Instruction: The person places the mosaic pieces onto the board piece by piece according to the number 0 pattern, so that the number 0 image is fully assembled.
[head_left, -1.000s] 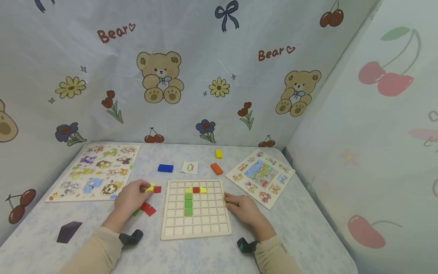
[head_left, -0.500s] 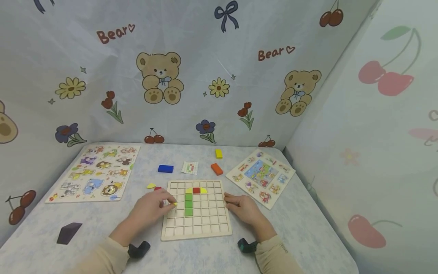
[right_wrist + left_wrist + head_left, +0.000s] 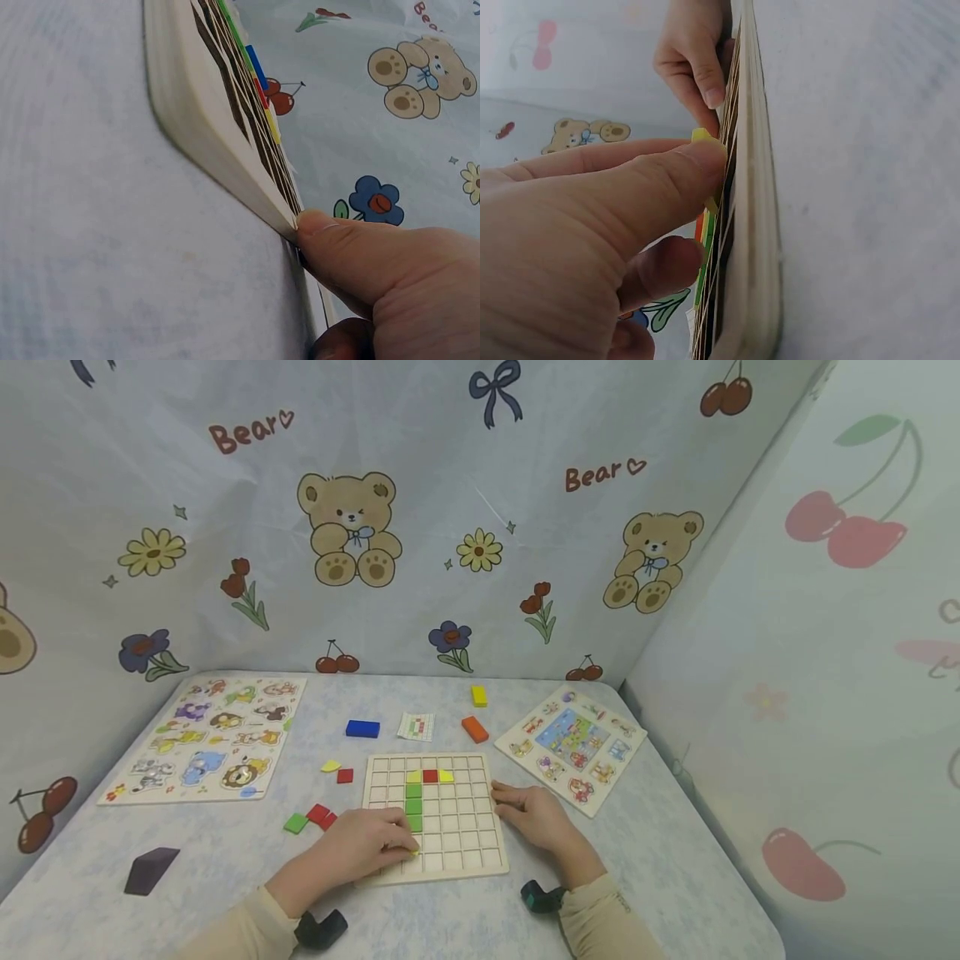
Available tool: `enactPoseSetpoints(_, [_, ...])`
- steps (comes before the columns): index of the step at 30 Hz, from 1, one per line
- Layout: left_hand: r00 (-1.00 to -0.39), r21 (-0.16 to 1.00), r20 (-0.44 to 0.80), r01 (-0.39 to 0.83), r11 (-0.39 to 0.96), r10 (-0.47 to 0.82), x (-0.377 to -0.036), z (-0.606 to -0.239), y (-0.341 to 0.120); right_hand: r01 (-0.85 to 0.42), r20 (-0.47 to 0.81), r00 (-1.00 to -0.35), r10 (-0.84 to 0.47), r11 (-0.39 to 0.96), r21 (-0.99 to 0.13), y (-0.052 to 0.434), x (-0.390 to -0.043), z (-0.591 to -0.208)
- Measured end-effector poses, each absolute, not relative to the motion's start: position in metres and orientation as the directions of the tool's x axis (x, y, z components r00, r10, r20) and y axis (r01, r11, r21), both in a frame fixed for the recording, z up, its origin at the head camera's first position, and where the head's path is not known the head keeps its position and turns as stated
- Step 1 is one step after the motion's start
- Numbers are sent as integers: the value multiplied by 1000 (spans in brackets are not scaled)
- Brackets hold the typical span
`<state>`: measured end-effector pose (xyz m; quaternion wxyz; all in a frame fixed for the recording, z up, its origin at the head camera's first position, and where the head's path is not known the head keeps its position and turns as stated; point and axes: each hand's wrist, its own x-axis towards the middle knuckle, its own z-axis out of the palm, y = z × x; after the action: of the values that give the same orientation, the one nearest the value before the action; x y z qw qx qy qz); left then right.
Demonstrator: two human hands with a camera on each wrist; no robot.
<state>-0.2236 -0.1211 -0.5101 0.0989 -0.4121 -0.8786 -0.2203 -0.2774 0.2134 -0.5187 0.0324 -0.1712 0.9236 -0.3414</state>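
Observation:
My left hand [image 3: 352, 847] is over the lower left part of a wooden grid board [image 3: 459, 839], pinching a small yellow tile [image 3: 700, 134] between thumb and fingertip, close over the cells. Most of that tile is hidden by the thumb. In the board, a column of green tiles [image 3: 414, 807] runs below a row with a red tile [image 3: 430, 776] between two yellow tiles [image 3: 447, 776]. The fingertips of my right hand [image 3: 543, 822] touch the board's right edge; the right wrist view shows the thumb [image 3: 319, 225] against that edge.
Left of the board lie loose red tiles [image 3: 318, 813], a green tile [image 3: 296, 823] and a yellow piece [image 3: 331, 767]. Behind it are a pattern card [image 3: 416, 727], a blue block [image 3: 363, 728] and an orange block [image 3: 475, 730]. Picture puzzles [image 3: 232, 718] [image 3: 517, 745] flank these.
My left hand has picked up the yellow tile from the loose pieces and carried it right and nearer, over the board's lower cells. My right hand has stayed at the board's edge.

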Motion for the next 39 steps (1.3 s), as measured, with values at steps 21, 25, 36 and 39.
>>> enactPoseSetpoints(21, [-630,323,333,775,543,702,-225,-516,-117,-305,67,-936,-347,699,-646,215,-278,-520])
enactPoseSetpoints(25, [-645,308,332,764,567,688,-224,-514,-117,-298,61,-937,-343,699,-650,215,-279,-520])
enactPoseSetpoints(36, [-686,275,337,726,630,645,-224,-511,-119,-316,76,-932,-356,687,-655,215,-279,-520])
enactPoseSetpoints(39, [-682,272,351,730,627,642,-225,-513,-119,-316,75,-931,-356,690,-651,215,-279,-520])
